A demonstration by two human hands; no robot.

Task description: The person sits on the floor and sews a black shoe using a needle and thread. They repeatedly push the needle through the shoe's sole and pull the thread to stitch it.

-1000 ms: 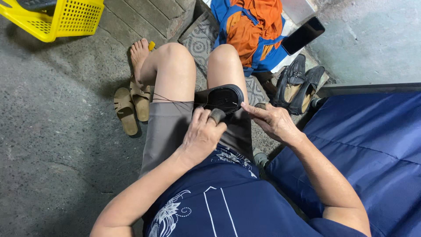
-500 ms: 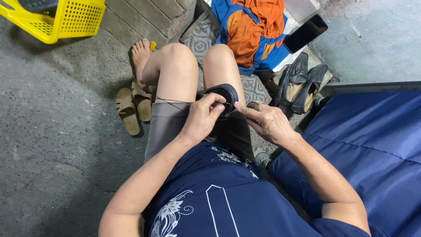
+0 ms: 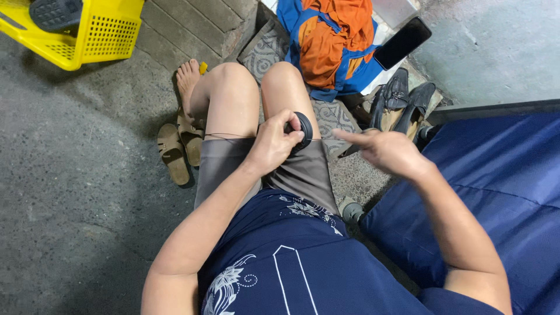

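Note:
I am sitting with my knees out in front. My left hand [image 3: 274, 143] is closed around a small black piece [image 3: 303, 131], held over my right thigh on the grey shorts. A thin thread runs across my left thigh toward that hand. My right hand [image 3: 386, 150] hovers to the right, apart from the black piece, with the index finger pointing left and nothing in its grasp.
A yellow perforated basket [image 3: 93, 35] with a dark shoe stands at top left. Brown sandals [image 3: 175, 153] lie by my left foot. An orange and blue bag [image 3: 332, 41], a black phone [image 3: 402, 42] and black shoes [image 3: 402, 99] lie ahead. Blue fabric [image 3: 496, 192] covers the right.
My right hand has let go of the black piece and drawn away to the right. My left hand has shifted up the thigh and now holds the piece alone.

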